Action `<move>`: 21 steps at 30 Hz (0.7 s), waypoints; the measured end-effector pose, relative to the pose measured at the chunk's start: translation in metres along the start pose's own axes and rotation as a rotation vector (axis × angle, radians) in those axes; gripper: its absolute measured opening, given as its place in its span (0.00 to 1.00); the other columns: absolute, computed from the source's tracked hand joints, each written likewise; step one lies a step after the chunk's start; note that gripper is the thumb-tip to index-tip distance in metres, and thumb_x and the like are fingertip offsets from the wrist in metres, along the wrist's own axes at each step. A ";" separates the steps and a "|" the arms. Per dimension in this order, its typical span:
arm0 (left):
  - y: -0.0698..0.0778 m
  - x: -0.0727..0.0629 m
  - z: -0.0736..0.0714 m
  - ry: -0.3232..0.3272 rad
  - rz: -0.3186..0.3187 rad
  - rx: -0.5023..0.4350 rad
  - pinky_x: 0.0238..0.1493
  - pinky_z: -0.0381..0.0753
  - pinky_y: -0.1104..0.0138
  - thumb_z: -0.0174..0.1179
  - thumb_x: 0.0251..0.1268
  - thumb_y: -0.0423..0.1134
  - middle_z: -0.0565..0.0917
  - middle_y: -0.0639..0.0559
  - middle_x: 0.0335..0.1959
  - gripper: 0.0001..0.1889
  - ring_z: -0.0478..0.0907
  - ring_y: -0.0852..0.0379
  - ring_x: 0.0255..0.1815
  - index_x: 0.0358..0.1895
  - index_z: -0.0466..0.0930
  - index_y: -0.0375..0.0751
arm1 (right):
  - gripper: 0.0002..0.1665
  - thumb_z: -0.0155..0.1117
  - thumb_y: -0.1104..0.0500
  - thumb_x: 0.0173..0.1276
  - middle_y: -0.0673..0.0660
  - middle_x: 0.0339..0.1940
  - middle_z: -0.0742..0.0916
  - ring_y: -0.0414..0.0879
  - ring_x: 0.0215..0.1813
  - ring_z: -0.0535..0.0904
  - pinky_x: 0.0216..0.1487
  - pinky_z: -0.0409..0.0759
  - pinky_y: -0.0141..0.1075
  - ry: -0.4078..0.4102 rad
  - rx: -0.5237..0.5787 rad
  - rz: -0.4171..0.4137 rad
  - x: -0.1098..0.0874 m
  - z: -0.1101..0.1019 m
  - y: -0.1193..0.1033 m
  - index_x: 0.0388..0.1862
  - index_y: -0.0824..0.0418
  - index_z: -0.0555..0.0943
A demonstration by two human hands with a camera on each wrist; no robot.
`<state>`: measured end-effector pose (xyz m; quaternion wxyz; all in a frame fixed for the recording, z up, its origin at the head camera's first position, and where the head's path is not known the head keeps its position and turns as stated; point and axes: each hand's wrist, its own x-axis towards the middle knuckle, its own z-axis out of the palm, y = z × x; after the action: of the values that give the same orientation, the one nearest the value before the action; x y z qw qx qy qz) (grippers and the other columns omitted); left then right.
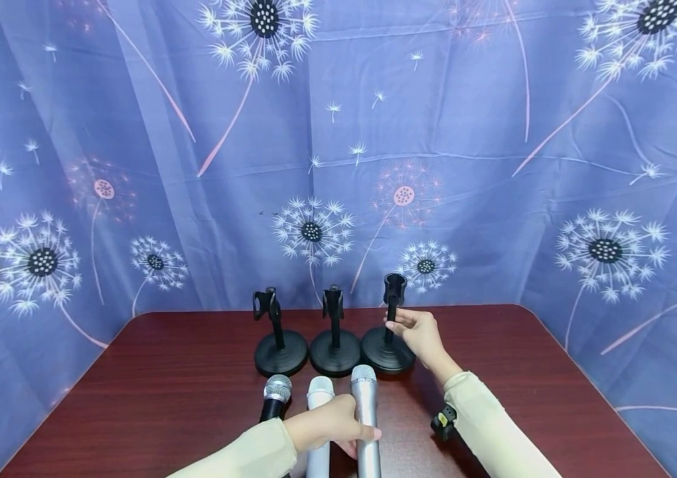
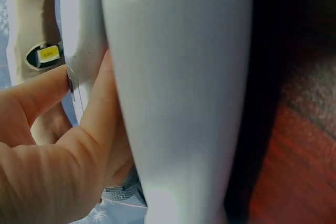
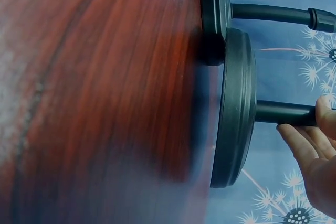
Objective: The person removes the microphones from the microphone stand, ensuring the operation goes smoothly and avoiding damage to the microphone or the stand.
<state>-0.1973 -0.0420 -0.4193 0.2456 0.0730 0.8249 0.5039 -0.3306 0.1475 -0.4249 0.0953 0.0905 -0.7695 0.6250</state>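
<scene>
My left hand pinches the silver microphone around its body, thumb on one side and fingers on the other. Beside it lies a white microphone, partly hidden behind that hand; it looms large in the left wrist view as a white body. With its thumb and fingers, my right hand grips the post of the rightmost black microphone stand. In the right wrist view, the round base of that stand shows, with the fingers curled at its post.
Two more black stands, the middle one and the left one, stand in a row beside the gripped stand. A black microphone with a silver head lies left of the white one. Behind the brown table hangs a blue dandelion-print curtain.
</scene>
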 end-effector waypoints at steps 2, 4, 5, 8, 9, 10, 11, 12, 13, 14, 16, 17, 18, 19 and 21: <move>-0.001 0.002 0.001 -0.009 -0.018 -0.016 0.27 0.84 0.61 0.67 0.58 0.31 0.77 0.39 0.26 0.13 0.84 0.42 0.25 0.34 0.70 0.29 | 0.19 0.69 0.71 0.59 0.68 0.41 0.87 0.52 0.46 0.84 0.39 0.79 0.26 0.005 -0.013 -0.004 0.000 0.000 0.000 0.50 0.73 0.82; -0.002 0.003 0.002 -0.013 -0.026 -0.026 0.27 0.84 0.61 0.67 0.58 0.30 0.76 0.38 0.27 0.13 0.84 0.41 0.25 0.34 0.69 0.28 | 0.19 0.69 0.71 0.59 0.68 0.40 0.87 0.53 0.46 0.84 0.39 0.79 0.26 0.004 -0.022 -0.007 0.001 -0.001 0.001 0.50 0.73 0.82; -0.002 0.003 0.003 -0.014 -0.028 -0.026 0.27 0.84 0.60 0.66 0.58 0.29 0.76 0.38 0.27 0.13 0.83 0.40 0.25 0.34 0.69 0.28 | 0.19 0.69 0.70 0.59 0.68 0.40 0.87 0.53 0.46 0.84 0.39 0.79 0.26 0.005 -0.027 -0.009 0.001 -0.001 0.001 0.50 0.73 0.82; -0.002 0.003 0.004 -0.016 -0.023 -0.028 0.26 0.84 0.60 0.66 0.58 0.28 0.75 0.38 0.27 0.13 0.83 0.40 0.25 0.32 0.69 0.28 | 0.19 0.69 0.70 0.59 0.67 0.40 0.87 0.53 0.45 0.84 0.39 0.79 0.26 0.007 -0.040 -0.009 0.002 -0.002 0.001 0.50 0.72 0.82; -0.002 0.003 0.004 -0.016 -0.021 -0.026 0.26 0.84 0.60 0.66 0.58 0.28 0.75 0.38 0.27 0.12 0.83 0.41 0.24 0.32 0.69 0.28 | 0.19 0.69 0.70 0.59 0.67 0.40 0.87 0.53 0.46 0.84 0.39 0.79 0.26 0.008 -0.045 -0.008 0.002 -0.002 0.001 0.50 0.72 0.82; -0.002 0.003 0.004 -0.017 -0.019 -0.027 0.26 0.84 0.60 0.66 0.58 0.28 0.75 0.38 0.27 0.12 0.83 0.42 0.24 0.31 0.69 0.28 | 0.19 0.69 0.70 0.59 0.67 0.40 0.87 0.53 0.46 0.84 0.39 0.79 0.27 0.010 -0.049 -0.007 0.003 -0.003 0.001 0.50 0.72 0.82; -0.002 0.003 0.005 -0.019 -0.017 -0.027 0.26 0.84 0.60 0.66 0.58 0.28 0.75 0.38 0.27 0.12 0.83 0.42 0.24 0.31 0.69 0.28 | 0.19 0.69 0.70 0.59 0.67 0.40 0.87 0.53 0.46 0.84 0.39 0.79 0.27 0.012 -0.055 -0.008 0.003 -0.003 0.002 0.50 0.72 0.82; -0.002 0.004 0.005 -0.023 -0.016 -0.030 0.26 0.84 0.60 0.66 0.58 0.27 0.75 0.38 0.27 0.12 0.83 0.42 0.25 0.31 0.69 0.28 | 0.18 0.69 0.70 0.60 0.67 0.40 0.87 0.53 0.46 0.84 0.39 0.79 0.27 0.015 -0.063 -0.011 0.003 -0.003 0.002 0.50 0.72 0.82; -0.002 0.004 0.006 -0.027 -0.017 -0.036 0.26 0.84 0.60 0.65 0.58 0.27 0.75 0.38 0.27 0.11 0.83 0.42 0.25 0.31 0.70 0.28 | 0.18 0.69 0.70 0.60 0.67 0.40 0.87 0.53 0.46 0.84 0.40 0.79 0.27 0.017 -0.073 -0.015 0.003 -0.004 0.002 0.50 0.72 0.82; -0.002 0.003 0.006 -0.032 -0.016 -0.043 0.26 0.84 0.59 0.65 0.58 0.27 0.75 0.38 0.27 0.11 0.83 0.42 0.26 0.31 0.70 0.28 | 0.18 0.69 0.70 0.60 0.67 0.39 0.87 0.53 0.46 0.84 0.40 0.79 0.27 0.019 -0.084 -0.020 0.004 -0.004 0.003 0.50 0.72 0.82; -0.002 0.003 0.007 -0.042 -0.018 -0.061 0.27 0.84 0.57 0.64 0.58 0.26 0.75 0.37 0.28 0.11 0.83 0.39 0.28 0.32 0.69 0.27 | 0.18 0.69 0.70 0.60 0.66 0.39 0.87 0.53 0.46 0.84 0.41 0.80 0.29 0.021 -0.106 -0.027 0.004 -0.004 0.005 0.50 0.72 0.83; -0.002 0.003 0.008 -0.047 -0.021 -0.067 0.27 0.84 0.56 0.64 0.58 0.26 0.75 0.37 0.28 0.10 0.83 0.38 0.29 0.32 0.69 0.26 | 0.18 0.69 0.70 0.60 0.67 0.39 0.87 0.53 0.45 0.85 0.41 0.80 0.29 0.022 -0.114 -0.030 0.004 -0.004 0.006 0.50 0.72 0.82; -0.002 0.003 0.008 -0.052 -0.025 -0.074 0.27 0.84 0.56 0.64 0.59 0.25 0.74 0.37 0.29 0.10 0.83 0.37 0.30 0.33 0.69 0.26 | 0.18 0.69 0.70 0.59 0.66 0.39 0.87 0.53 0.45 0.85 0.41 0.81 0.30 0.024 -0.122 -0.031 0.005 -0.004 0.007 0.50 0.72 0.82; -0.002 0.003 0.008 -0.055 -0.029 -0.078 0.28 0.84 0.55 0.63 0.59 0.25 0.74 0.36 0.29 0.10 0.83 0.36 0.31 0.33 0.69 0.25 | 0.18 0.69 0.70 0.59 0.66 0.39 0.87 0.53 0.45 0.85 0.41 0.81 0.30 0.024 -0.127 -0.031 0.005 -0.004 0.008 0.49 0.72 0.83; -0.002 0.003 0.009 -0.062 -0.036 -0.084 0.29 0.84 0.54 0.63 0.60 0.25 0.74 0.36 0.30 0.10 0.83 0.35 0.32 0.34 0.69 0.25 | 0.18 0.69 0.70 0.59 0.67 0.39 0.87 0.52 0.45 0.85 0.42 0.81 0.31 0.026 -0.131 -0.028 0.005 -0.004 0.009 0.49 0.72 0.83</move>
<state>-0.1957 -0.0349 -0.4254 0.2830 0.0634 0.7960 0.5313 -0.3373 0.1535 -0.4318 0.1198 0.0865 -0.8060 0.5731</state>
